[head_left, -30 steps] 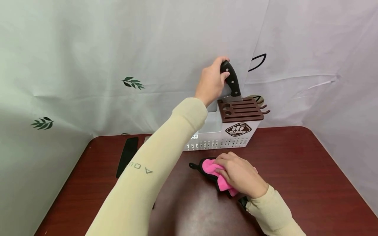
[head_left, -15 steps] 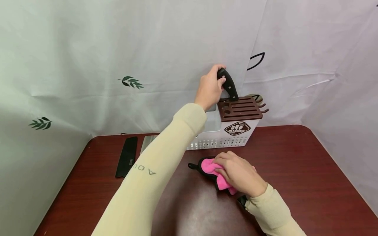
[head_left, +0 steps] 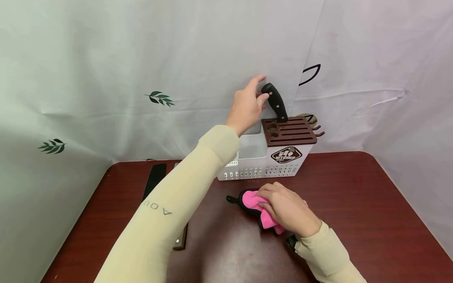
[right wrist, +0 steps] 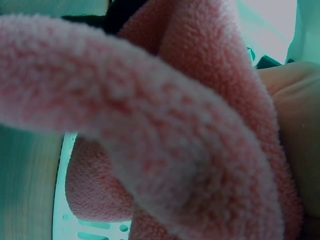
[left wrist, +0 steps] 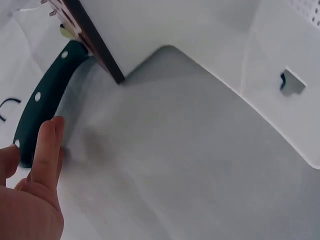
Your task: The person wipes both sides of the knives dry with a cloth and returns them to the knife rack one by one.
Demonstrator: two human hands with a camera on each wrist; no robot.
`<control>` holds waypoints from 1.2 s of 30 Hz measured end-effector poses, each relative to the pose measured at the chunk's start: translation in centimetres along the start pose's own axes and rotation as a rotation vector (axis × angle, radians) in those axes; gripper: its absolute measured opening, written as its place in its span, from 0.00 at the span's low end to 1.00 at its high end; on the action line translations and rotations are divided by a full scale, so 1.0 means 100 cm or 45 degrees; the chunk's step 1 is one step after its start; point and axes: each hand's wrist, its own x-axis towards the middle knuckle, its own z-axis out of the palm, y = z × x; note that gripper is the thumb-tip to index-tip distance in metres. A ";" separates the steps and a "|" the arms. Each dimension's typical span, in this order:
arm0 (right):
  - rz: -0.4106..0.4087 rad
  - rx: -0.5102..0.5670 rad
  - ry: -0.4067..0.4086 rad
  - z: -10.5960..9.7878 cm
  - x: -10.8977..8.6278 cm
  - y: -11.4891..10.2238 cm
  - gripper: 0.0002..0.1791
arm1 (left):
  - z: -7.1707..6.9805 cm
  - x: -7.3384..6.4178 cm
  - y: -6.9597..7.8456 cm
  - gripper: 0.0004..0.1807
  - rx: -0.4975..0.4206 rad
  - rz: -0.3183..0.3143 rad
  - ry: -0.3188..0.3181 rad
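Observation:
A knife with a black, riveted handle (head_left: 276, 102) stands in the rear slot of the brown-topped knife holder (head_left: 288, 137), its blade hidden inside. My left hand (head_left: 246, 105) is at the upper end of that handle, index finger extended and thumb right at the handle's edge. In the left wrist view the fingers (left wrist: 46, 150) are straight and spread from the thumb beside the handle. My right hand (head_left: 288, 206) grips a bunched pink fleecy cloth (head_left: 267, 219), which fills most of the right wrist view. Under the cloth shows a black-edged piece with a hanging loop (head_left: 232, 199).
A black-bladed knife (head_left: 154, 179) lies on the left of the red-brown table (head_left: 354, 204), partly behind my left sleeve. Past that sleeve shows a riveted brown handle (head_left: 181, 239). Two hooks (head_left: 318, 130) stick out from the holder's right side. White fabric hangs behind.
The knife has gone down into the slot until only its handle stands out. My left fingers have loosened and drawn slightly left from it. The right hand has stayed put.

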 end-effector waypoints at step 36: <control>0.029 0.010 -0.037 0.001 -0.004 0.007 0.08 | -0.134 -0.235 -0.144 0.25 0.429 -0.466 0.337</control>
